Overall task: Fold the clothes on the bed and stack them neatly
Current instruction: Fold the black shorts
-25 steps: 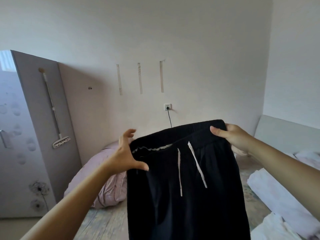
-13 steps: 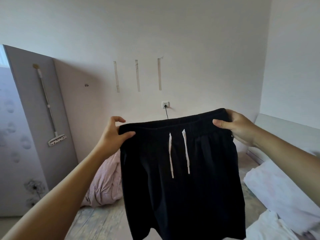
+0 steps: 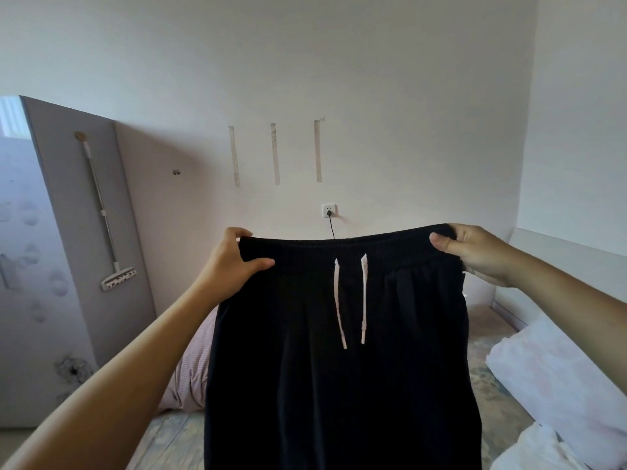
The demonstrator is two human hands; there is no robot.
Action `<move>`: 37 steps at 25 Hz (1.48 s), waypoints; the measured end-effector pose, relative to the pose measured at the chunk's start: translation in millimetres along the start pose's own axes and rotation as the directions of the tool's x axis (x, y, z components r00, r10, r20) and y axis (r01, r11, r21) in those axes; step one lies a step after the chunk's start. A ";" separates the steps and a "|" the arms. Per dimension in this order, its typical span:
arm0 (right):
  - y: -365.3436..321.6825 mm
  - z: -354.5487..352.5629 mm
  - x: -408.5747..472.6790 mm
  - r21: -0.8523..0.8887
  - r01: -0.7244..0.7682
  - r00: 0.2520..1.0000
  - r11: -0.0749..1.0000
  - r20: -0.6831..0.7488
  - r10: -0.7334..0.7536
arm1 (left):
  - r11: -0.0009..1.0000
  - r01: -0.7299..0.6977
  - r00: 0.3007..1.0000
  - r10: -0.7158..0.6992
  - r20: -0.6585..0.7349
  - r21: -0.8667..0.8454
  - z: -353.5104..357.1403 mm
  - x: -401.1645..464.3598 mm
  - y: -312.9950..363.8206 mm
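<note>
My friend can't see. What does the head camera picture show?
Two hands, left hand and right hand, hold up black shorts by the waistband, white drawstrings dangling. Behind lie a bed with white clothes and a wall socket.

Matt black cloth shorts (image 3: 339,368) with flat white woven drawcords (image 3: 363,296) are seen; a pink ribbed-cloth quilt (image 3: 190,374) and smooth matt-painted wall (image 3: 373,79) are shown behind.

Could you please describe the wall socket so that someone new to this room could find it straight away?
Look at the pale back wall behind the bed. Three vertical tape strips hang there; below the rightmost one, just above the held-up black shorts, sits the wall socket. It alone has a black cord hanging from it.
</note>
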State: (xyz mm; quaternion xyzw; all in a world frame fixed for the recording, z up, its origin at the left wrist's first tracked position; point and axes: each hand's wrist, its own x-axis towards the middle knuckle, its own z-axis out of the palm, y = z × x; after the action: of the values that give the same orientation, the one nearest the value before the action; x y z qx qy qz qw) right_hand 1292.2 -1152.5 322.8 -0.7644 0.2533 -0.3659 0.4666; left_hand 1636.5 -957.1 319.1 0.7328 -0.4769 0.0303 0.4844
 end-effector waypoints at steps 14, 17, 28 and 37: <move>2.7 132.4 10.2 0.249 -0.278 0.953 0.928 -0.049 0.299 | 0.916 0.280 0.941 -0.203 0.269 -0.286 93.0 -27.5 47.3; 7.7 152.1 7.4 0.205 -0.216 0.972 0.955 -0.053 0.231 | 0.848 0.329 0.904 -0.155 0.398 -0.416 102.5 -39.7 61.3; 22.2 131.3 13.6 0.053 -0.072 0.991 0.996 -0.111 0.077 | 0.789 0.322 0.893 -0.071 0.444 -0.522 85.5 -25.5 33.7; -4.8 95.8 11.2 -0.018 0.061 0.996 0.998 0.073 -0.059 | 0.848 0.259 0.867 0.008 0.499 -0.463 83.3 -1.5 -12.7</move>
State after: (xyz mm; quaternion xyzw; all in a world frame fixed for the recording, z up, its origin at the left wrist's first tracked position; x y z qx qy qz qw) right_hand 1375.4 -1108.0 302.3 -0.7892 0.2168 -0.3492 0.4563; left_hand 1610.2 -1016.7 265.6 0.5906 -0.5220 -0.3146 0.5289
